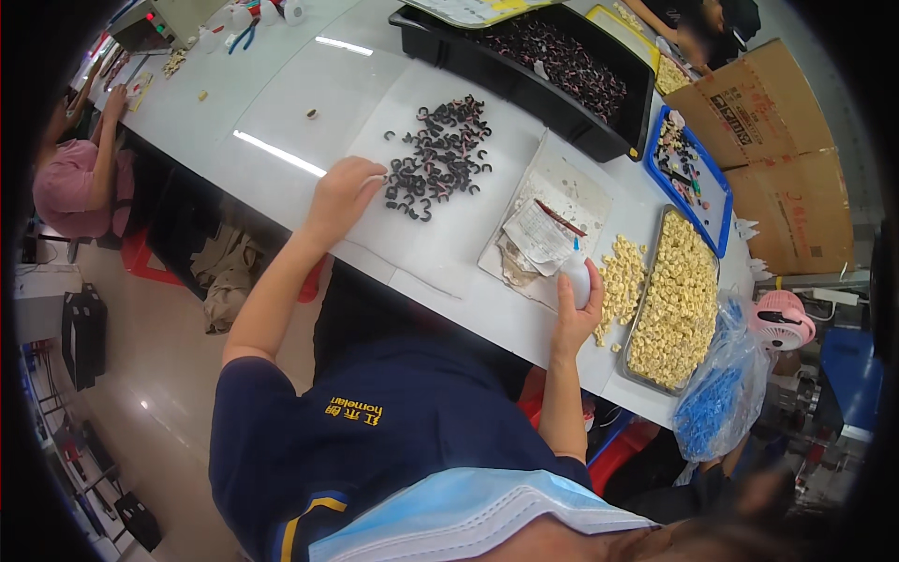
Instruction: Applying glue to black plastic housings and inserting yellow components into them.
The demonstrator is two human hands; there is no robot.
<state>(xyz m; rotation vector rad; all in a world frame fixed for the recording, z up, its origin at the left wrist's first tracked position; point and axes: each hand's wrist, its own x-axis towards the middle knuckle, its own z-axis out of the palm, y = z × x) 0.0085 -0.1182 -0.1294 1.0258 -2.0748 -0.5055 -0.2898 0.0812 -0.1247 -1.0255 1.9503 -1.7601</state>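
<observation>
My left hand (345, 192) rests on the white table (281, 103), fingers curled at the near edge of a pile of small black C-shaped clips (438, 155), touching or pinching one; I cannot tell which. My right hand (573, 314) is wrapped around a small white squeeze bottle (577, 277) with a blue tip, held upright next to a stained white sheet (552, 220) with crumpled paper on it. Just right of that hand lies a loose heap of small cream-coloured pieces (620, 281).
A metal tray (676, 300) full of cream pieces, a blue tray (688, 173), a black bin (548, 70) of dark parts, cardboard boxes (777, 140), a blue plastic bag (716, 393) and a pink fan (782, 318) are at the right. Another person (80, 178) sits far left.
</observation>
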